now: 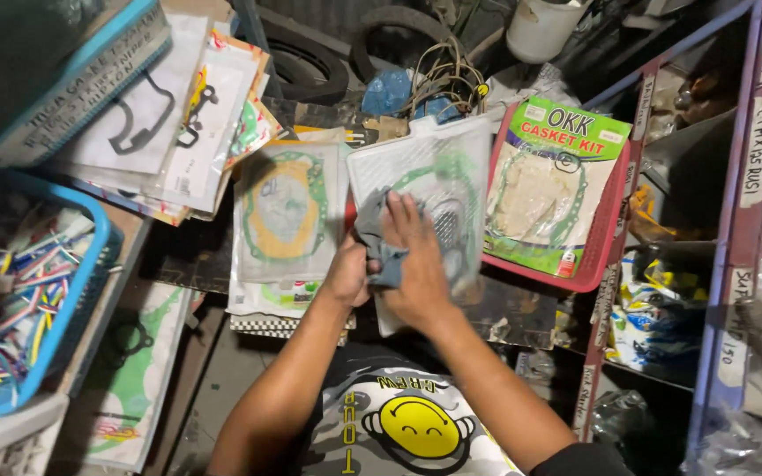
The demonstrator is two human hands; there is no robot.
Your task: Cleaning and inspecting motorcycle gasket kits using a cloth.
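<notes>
Left of the clear gasket packet [451, 172], a blue basket [90, 291] holds a jumble of coloured sleeved wires, and more flat gasket packets [178, 115] fan out above it. Another packet with a green-and-yellow gasket [282, 211] lies just beside the clear one. The left hand [347, 275] is closed on the lower edge of the clear packet, steadying it. The right hand [416, 264] presses a grey rag [379, 238] flat against the packet's front, fingers spread over the cloth — not clenched. The packet leans loosely on the pile, so a hard rub could, I judge, crease the thin gasket inside or slide the stack off the ledge. Right of it, a red tray [606, 256] holds a green-topped gasket kit bag [549, 189].
</notes>
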